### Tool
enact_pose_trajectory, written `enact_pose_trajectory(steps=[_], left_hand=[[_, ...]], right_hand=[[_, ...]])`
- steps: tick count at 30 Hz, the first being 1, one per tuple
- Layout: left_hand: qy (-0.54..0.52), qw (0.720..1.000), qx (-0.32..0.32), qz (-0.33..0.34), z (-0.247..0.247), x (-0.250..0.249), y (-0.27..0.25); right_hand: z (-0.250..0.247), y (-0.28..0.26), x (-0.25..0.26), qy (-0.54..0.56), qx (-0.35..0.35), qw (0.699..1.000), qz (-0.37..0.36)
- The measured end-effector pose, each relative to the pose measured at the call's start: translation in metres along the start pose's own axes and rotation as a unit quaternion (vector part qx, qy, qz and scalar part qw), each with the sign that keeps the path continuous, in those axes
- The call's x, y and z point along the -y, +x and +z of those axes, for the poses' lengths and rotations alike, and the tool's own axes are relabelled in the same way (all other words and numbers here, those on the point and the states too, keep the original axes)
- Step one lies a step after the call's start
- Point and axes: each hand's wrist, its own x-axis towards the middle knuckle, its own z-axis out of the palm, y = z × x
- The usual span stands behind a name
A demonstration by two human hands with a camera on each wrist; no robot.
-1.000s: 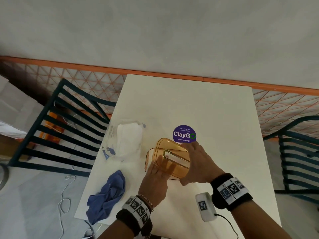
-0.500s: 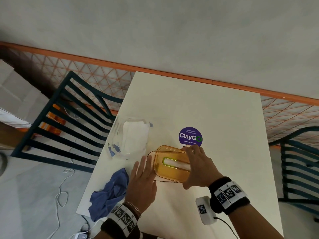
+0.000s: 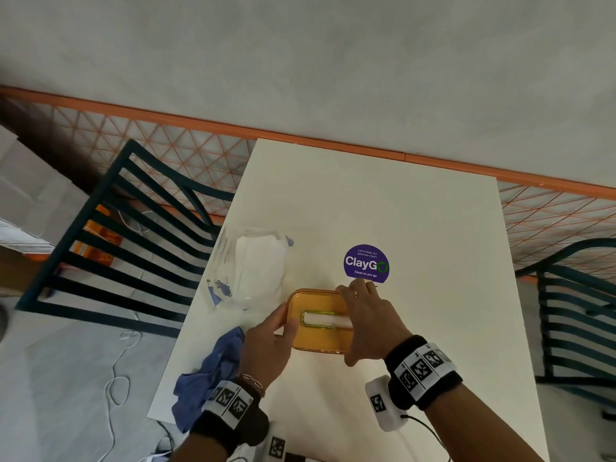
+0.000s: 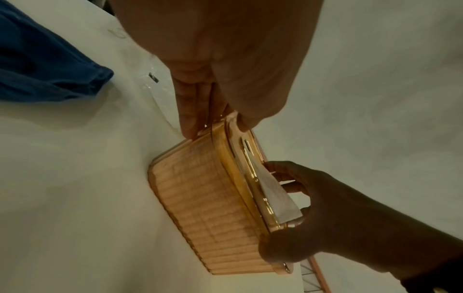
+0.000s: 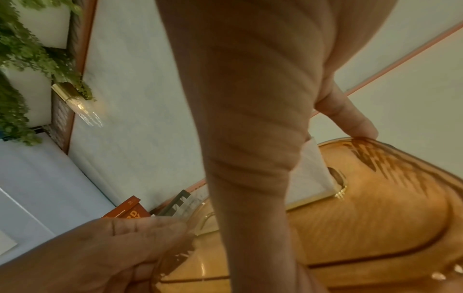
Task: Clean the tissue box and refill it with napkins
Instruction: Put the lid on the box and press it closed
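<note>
The amber see-through tissue box (image 3: pixel 315 338) stands on the white table (image 3: pixel 400 211) with its lid on. A white napkin (image 3: pixel 325 319) shows in the lid's slot and sticks up from it in the left wrist view (image 4: pixel 275 195). My left hand (image 3: pixel 281 328) grips the box's left end, thumb on the lid and fingers (image 4: pixel 190 119) down the end wall. My right hand (image 3: pixel 355 325) spans the right end, with fingers on the far rim and thumb on the near rim. The right wrist view shows the lid (image 5: pixel 371 218) close up.
A clear pack of white napkins (image 3: pixel 260 266) lies left of the box and a crumpled blue cloth (image 3: pixel 213 371) lies at the table's near left edge. A purple ClayGo sticker (image 3: pixel 366 263) is just beyond the box. Dark slatted chairs stand left (image 3: pixel 116 248) and right (image 3: pixel 580 311).
The lid, tilted above the base a second ago, now sits flat on it. My left hand moved from lying flat beside the box to gripping its left end. The right hand stayed on.
</note>
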Motion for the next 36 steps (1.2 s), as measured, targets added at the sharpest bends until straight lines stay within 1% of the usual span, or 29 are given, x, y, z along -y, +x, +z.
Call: enact_pose_trajectory(steps=[4,7,9,12,15,16,17,18,19,20,21,23,26,29,31,34,36], left_hand=[[0.002,1.000,-0.024,-0.003,0.005,0.003,0.001],[-0.009,1.000,-0.022,-0.019,0.006,0.002,0.002],[-0.011,1.000,-0.019,-0.021,0.006,0.002,0.003],[-0.028,0.999,-0.022,-0.028,0.004,0.003,0.005],[-0.041,0.998,-0.021,-0.042,0.005,0.004,0.006],[-0.029,0.999,-0.028,-0.034,0.006,0.003,0.006],[0.004,0.999,-0.039,-0.007,0.008,0.001,0.006],[0.058,0.997,-0.045,0.038,0.010,-0.001,0.007],[0.123,0.988,-0.038,0.089,0.014,-0.006,0.007],[0.182,0.973,-0.027,0.139,0.017,-0.011,0.008],[0.222,0.959,-0.012,0.176,0.021,-0.016,0.009],[0.257,0.941,0.010,0.219,0.030,-0.025,0.011],[0.284,0.928,0.000,0.241,0.038,-0.035,0.015],[0.298,0.916,-0.024,0.267,0.037,-0.040,0.017],[0.308,0.914,-0.033,0.264,0.033,-0.041,0.019],[0.275,0.930,-0.029,0.241,0.023,-0.044,0.022],[0.240,0.947,0.016,0.211,0.015,-0.047,0.028]], right_hand=[[0.001,0.002,0.002,-0.011,0.001,1.000,0.002],[0.004,0.002,-0.001,-0.022,-0.006,1.000,-0.003],[0.006,0.002,-0.004,-0.010,-0.018,1.000,-0.011],[0.011,-0.002,-0.017,0.043,-0.024,0.999,-0.015],[0.020,-0.010,-0.034,0.132,-0.068,0.989,0.012],[0.023,-0.013,-0.038,0.157,-0.096,0.983,0.022],[0.027,-0.015,-0.041,0.169,-0.125,0.977,0.030],[0.030,-0.018,-0.042,0.168,-0.155,0.973,0.032],[0.033,-0.019,-0.043,0.161,-0.182,0.970,0.030],[0.036,-0.019,-0.042,0.156,-0.204,0.966,0.023],[0.038,-0.019,-0.040,0.155,-0.223,0.962,0.015],[0.041,-0.015,-0.034,0.160,-0.246,0.956,0.001],[0.040,-0.015,-0.029,0.180,-0.255,0.950,0.008],[0.035,-0.022,-0.035,0.233,-0.259,0.936,0.041],[0.034,-0.025,-0.041,0.248,-0.259,0.932,0.047],[0.035,-0.027,-0.047,0.254,-0.246,0.934,0.053],[0.036,-0.027,-0.049,0.255,-0.242,0.935,0.053]])
